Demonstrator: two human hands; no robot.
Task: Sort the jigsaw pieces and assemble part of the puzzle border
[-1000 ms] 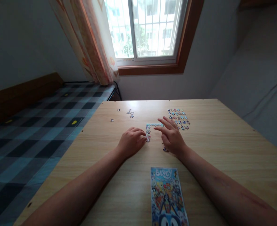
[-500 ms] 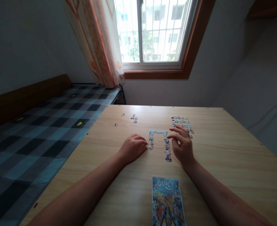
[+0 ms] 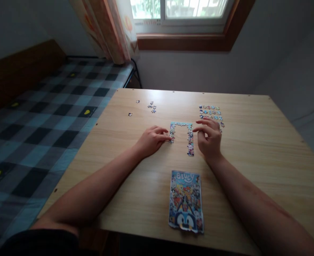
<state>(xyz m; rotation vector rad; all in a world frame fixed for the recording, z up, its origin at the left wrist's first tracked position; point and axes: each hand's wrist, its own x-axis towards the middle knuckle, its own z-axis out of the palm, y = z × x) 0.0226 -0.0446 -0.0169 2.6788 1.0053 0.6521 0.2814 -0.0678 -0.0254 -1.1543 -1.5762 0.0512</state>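
Note:
A partly joined puzzle border (image 3: 190,139), shaped like an upside-down U, lies in the middle of the wooden table (image 3: 253,156). My left hand (image 3: 151,139) rests palm down with curled fingers touching the border's left leg. My right hand (image 3: 209,138) sits just right of the right leg, fingers loosely bent and apart, fingertips at the top corner. I see no piece in either hand. A group of loose puzzle pieces (image 3: 210,111) lies just beyond my right hand.
A colourful puzzle picture bag (image 3: 186,201) lies near the table's front edge. A few stray pieces (image 3: 151,106) sit at the far left of the table. A bed with a checked cover (image 3: 39,117) stands to the left, with a curtain (image 3: 106,28) and window behind.
The view has tilted downward. My right hand moved from over the border's top to its right side, uncovering the right leg. My left hand stayed at the left leg.

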